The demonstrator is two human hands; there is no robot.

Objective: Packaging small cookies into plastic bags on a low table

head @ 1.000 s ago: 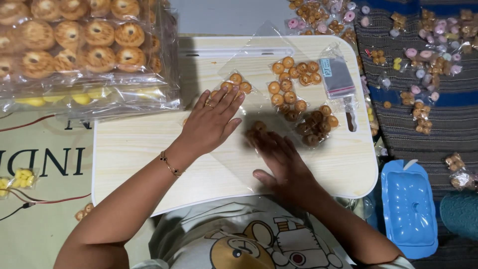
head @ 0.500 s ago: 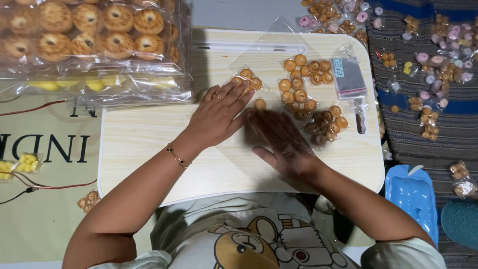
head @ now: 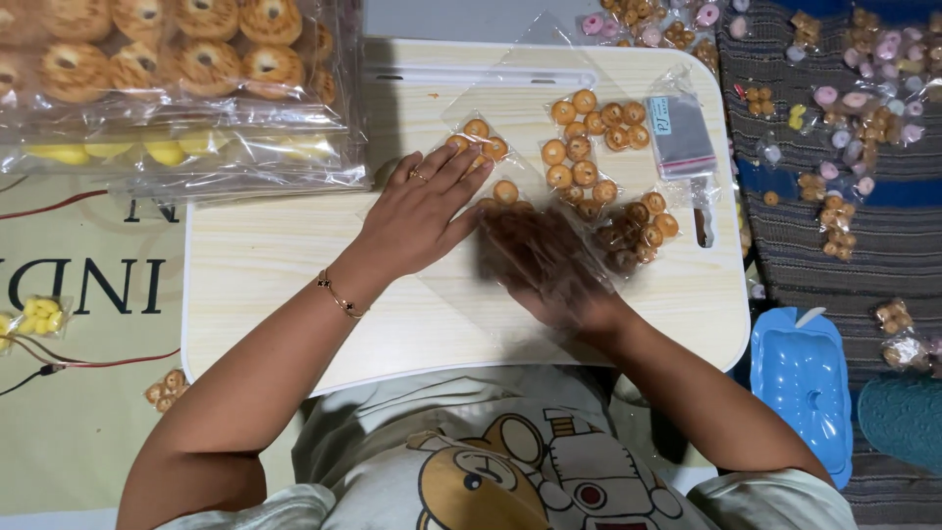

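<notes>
Head view: the left hand [head: 417, 211] lies flat, fingers spread, pressing a clear bag [head: 471, 285] onto the tray table [head: 285, 285] near its middle. The right hand [head: 549, 270], blurred and open, seems to push small cookies [head: 505, 191] into the bag; its grip cannot be told. Filling looks underway; next calls for holding the mouth open. Cookie packs [head: 177, 79] sit at the table's far left corner, over a striped mat [head: 844, 265].

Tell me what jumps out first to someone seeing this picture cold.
Two hands meet mid-table: the left hand pressed flat on a clear plastic sheet, the right hand blurred beside it. Small bags of round cookies lie just beyond them on the pale wooden table. Big trays of cookies fill the upper left.
</notes>
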